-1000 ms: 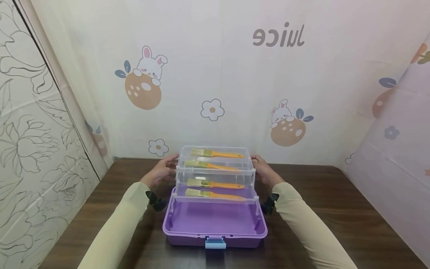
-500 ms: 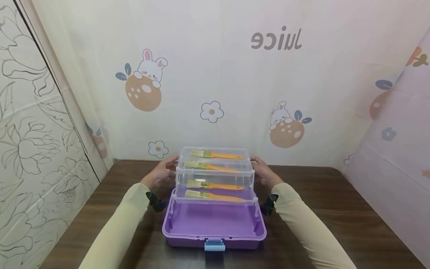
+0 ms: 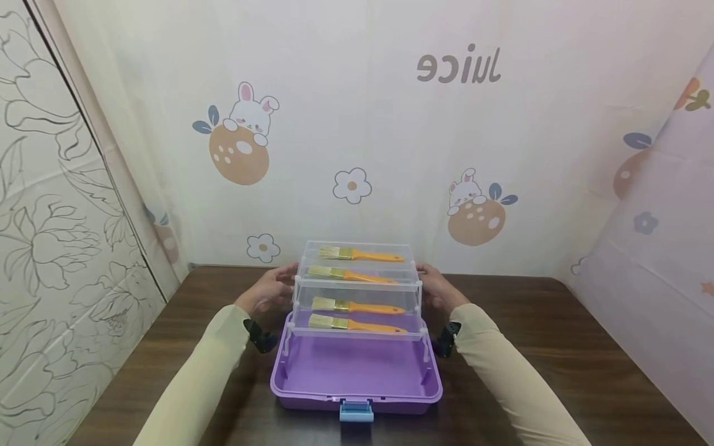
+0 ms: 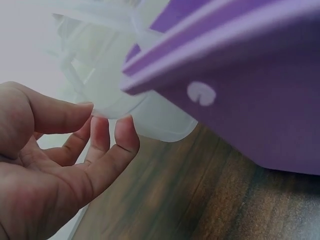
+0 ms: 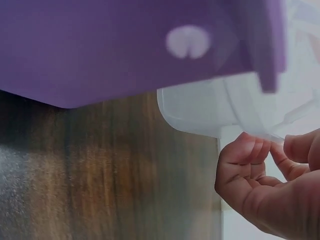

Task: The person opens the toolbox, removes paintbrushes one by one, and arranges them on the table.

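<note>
A purple toolbox (image 3: pixel 357 402) with a light blue latch (image 3: pixel 356 411) stands on the table, its two clear trays (image 3: pixel 357 334) raised in steps towards the back. Several paintbrushes with orange handles, such as the front paintbrush (image 3: pixel 357 323), lie across the trays. My left hand (image 3: pixel 270 288) is at the rear left corner; in the left wrist view its thumb and fingertips pinch the edge of a clear plastic lid (image 4: pixel 167 120). At the rear right, my right hand (image 3: pixel 440 288) pinches the lid's other edge between thumb and curled fingers. Most of the lid is hidden behind the trays.
The dark wood table (image 3: pixel 558 359) extends to both sides of the toolbox. Close behind it hangs a pale printed curtain (image 3: pixel 357 124). A white panel with flower outlines (image 3: pixel 56 279) stands at the left.
The toolbox's front edge and latch have come slightly towards me. The hands have stayed at the rear corners with only small movement, and the trays remain raised.
</note>
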The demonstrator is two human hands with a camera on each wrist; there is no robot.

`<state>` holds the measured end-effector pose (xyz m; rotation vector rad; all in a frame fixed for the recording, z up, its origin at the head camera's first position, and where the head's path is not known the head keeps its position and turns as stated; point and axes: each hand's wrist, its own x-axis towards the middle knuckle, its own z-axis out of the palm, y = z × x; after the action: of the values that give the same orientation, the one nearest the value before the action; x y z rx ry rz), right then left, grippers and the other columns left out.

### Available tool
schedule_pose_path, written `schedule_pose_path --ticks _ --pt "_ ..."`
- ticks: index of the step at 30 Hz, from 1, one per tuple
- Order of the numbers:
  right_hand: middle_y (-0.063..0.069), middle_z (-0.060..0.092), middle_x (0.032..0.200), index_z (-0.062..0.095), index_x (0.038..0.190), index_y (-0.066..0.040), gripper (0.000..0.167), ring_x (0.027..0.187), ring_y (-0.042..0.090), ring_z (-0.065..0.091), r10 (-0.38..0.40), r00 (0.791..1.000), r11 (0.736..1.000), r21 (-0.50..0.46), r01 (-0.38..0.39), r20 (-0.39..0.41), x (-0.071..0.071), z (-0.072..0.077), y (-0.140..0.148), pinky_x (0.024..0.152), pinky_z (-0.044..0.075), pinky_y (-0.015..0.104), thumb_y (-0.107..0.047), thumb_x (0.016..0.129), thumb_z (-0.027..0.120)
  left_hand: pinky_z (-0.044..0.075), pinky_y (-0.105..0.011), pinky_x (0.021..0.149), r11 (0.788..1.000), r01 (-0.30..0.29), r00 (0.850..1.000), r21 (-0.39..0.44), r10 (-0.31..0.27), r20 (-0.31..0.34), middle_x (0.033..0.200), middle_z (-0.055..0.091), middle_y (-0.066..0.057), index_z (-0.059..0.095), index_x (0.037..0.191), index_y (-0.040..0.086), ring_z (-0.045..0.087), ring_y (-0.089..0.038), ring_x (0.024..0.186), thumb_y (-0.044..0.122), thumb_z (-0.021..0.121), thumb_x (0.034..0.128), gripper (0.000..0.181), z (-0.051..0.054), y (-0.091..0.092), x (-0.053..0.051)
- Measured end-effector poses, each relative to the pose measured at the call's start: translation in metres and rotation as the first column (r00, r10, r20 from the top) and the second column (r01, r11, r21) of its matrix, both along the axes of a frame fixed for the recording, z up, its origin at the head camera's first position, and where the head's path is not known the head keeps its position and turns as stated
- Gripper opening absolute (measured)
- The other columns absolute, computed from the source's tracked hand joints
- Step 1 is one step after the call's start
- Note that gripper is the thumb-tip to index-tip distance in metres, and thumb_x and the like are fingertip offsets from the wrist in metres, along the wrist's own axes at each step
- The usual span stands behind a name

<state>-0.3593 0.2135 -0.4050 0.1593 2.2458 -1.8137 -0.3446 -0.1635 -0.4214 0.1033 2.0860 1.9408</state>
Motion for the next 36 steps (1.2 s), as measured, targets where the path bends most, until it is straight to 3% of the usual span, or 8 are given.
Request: schedule_pose_path --ticks 4,9,15,21,30,36 --pt "0.02 0.058 0.109 0.035 0.132 0.007 0.038 0.096 0.035 0.059 0.025 1.0 0.998 -0.059 -0.025 -0.009 0.001 -0.007 0.001 0.075 0.055 0.046 -0.008 0.098 0.045 0.055 -0.041 0.079 1.0 -0.014 1.0 0.0 0.014 0.018 0.136 0.041 -0.028 0.029 0.149 0.004 0.056 -0.034 0.108 -0.017 0.048 0.0847 0.07 -0.005 0.0 0.0" --pt "0.008 0.065 0.089 0.043 0.128 0.009 0.035 0.098 0.035 0.06 0.047 0.999 0.989 -0.14 -0.047 -0.003 0.001 -0.015 0.001 0.08 0.053 0.049 -0.002 0.095 0.049 0.056 -0.037 0.073 1.0 -0.018 0.999 0.009 0.017 0.03 0.132 0.044 -0.028 0.03 0.148 0.001 0.058 -0.028 0.101 -0.017 0.046 0.0856 0.067 -0.009 0.001 0.0" --pt "0.014 0.064 0.101 0.042 0.133 0.006 0.04 0.099 0.033 0.06 0.016 1.0 0.995 -0.104 -0.014 0.025 0.001 -0.016 0.0 0.079 0.054 0.046 -0.005 0.096 0.049 0.056 -0.033 0.07 1.0 -0.021 0.999 0.013 0.02 0.047 0.132 0.045 -0.029 0.032 0.146 -0.001 0.06 -0.023 0.093 -0.015 0.046 0.0878 0.061 -0.01 0.0 0.0" --pt "0.02 0.064 0.105 0.042 0.131 0.008 0.039 0.091 0.028 0.063 0.016 1.0 0.994 -0.107 -0.014 0.02 -0.001 -0.019 -0.001 0.075 0.055 0.044 -0.004 0.095 0.05 0.056 -0.036 0.075 1.0 -0.009 0.999 -0.015 0.01 0.048 0.134 0.043 -0.029 0.032 0.145 -0.004 0.058 -0.026 0.1 -0.013 0.045 0.0902 0.057 -0.01 -0.001 0.001" --pt "0.023 0.066 0.102 0.05 0.125 0.009 0.035 0.081 0.024 0.064 -0.007 1.0 0.999 -0.041 0.008 0.014 -0.001 -0.019 0.001 0.064 0.056 0.036 -0.006 0.093 0.049 0.053 -0.037 0.084 0.998 0.045 0.999 -0.042 -0.046 -0.023 0.13 0.048 -0.03 0.031 0.144 -0.008 0.057 -0.027 0.106 -0.007 0.044 0.0945 0.051 -0.015 -0.003 0.006" --pt "0.019 0.067 0.096 0.052 0.123 0.012 0.034 0.075 0.021 0.064 -0.003 1.0 0.999 -0.036 0.003 -0.011 0.001 -0.02 0.001 0.061 0.055 0.033 -0.008 0.094 0.048 0.053 -0.035 0.082 1.0 0.012 0.998 -0.023 -0.013 -0.062 0.129 0.049 -0.028 0.033 0.143 -0.008 0.059 -0.024 0.1 -0.004 0.043 0.097 0.047 -0.024 -0.001 0.009"
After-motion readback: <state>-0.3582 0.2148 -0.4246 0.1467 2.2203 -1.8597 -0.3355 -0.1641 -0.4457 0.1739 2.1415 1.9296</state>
